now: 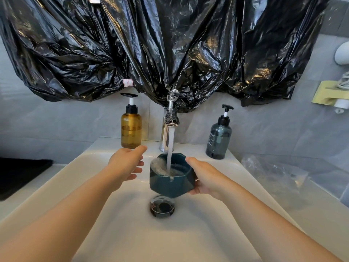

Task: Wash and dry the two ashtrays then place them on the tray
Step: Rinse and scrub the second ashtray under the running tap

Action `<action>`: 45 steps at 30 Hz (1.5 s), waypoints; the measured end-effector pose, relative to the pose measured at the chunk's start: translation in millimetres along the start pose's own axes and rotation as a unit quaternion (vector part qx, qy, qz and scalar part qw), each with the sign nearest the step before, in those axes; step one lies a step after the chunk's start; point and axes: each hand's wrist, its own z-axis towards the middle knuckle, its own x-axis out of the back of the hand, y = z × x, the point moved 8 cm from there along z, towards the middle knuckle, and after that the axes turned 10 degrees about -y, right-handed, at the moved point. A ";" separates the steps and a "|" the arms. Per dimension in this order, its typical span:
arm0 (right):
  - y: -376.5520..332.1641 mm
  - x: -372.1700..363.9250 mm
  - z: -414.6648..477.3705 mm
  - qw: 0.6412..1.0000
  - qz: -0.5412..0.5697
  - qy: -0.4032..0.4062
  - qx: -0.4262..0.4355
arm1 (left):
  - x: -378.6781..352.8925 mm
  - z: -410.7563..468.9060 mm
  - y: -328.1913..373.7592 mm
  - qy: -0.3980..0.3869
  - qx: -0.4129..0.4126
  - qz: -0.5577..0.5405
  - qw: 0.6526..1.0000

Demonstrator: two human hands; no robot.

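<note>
A dark teal faceted ashtray (171, 183) hangs over the white sink (90, 186), right under the running chrome faucet (168, 131). Water pours into it and foams inside. My right hand (204, 177) grips its right side, thumb on the rim and fingers underneath. My left hand (127, 163) hovers just left of the ashtray with relaxed fingers, not touching it. Only one ashtray shows, and I see no tray that I can name as such.
An amber pump bottle (131, 127) and a grey-blue pump bottle (219, 138) stand on the sink's back ledge. The drain (162, 206) lies below the ashtray. Black plastic sheeting (170, 44) hangs above. A dark mat (20, 176) lies left, clear plastic wrap (273, 171) right.
</note>
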 end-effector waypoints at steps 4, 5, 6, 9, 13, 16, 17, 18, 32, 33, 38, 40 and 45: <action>0.6 0.4 -1.8 1.000 -0.004 -0.001 0.008 | -0.8 0.7 -0.9 -0.003 0.001 -0.003 1.000; 0.2 1.2 -2.4 1.000 0.001 0.002 0.011 | -1.1 0.6 -0.9 -0.004 0.002 -0.002 1.000; -0.8 2.9 -2.9 1.000 0.005 0.008 0.015 | -1.1 0.3 -0.6 -0.005 0.003 -0.002 1.000; -7.0 12.2 -2.9 0.998 0.011 0.034 0.046 | 0.4 1.0 -0.3 -0.006 0.001 -0.007 1.000; -19.8 27.4 -4.9 0.987 0.004 0.092 0.132 | 0.7 1.9 -1.0 -0.008 0.002 -0.007 1.000; -33.7 36.9 -14.5 0.959 -0.096 0.156 0.216 | 0.8 2.0 -0.8 -0.007 0.004 -0.011 1.000; -39.4 39.7 -19.7 0.940 -0.158 0.189 0.237 | 0.5 2.1 -0.8 -0.007 0.006 -0.011 1.000; -44.5 41.4 -24.9 0.917 -0.220 0.221 0.250 | 0.0 2.0 -0.7 -0.008 0.007 -0.012 1.000; -34.7 27.6 -14.1 0.965 0.038 0.132 0.226 | -11.9 -3.8 3.0 -0.058 0.003 -0.010 0.998; -30.0 19.5 -7.7 0.971 0.067 0.110 0.203 | -15.0 -4.7 3.1 -0.075 0.004 -0.013 0.997; -18.1 -10.0 8.1 0.970 0.205 0.042 0.124 | -27.7 -10.5 -1.7 -0.162 0.031 -0.061 0.984; -13.8 -14.3 7.4 0.963 0.249 0.023 0.098 | -29.2 -12.0 -1.7 -0.175 0.036 -0.104 0.978; -3.5 -10.7 8.2 0.994 0.107 -0.029 0.024 | -23.3 -9.5 2.3 -0.123 0.004 -0.110 0.986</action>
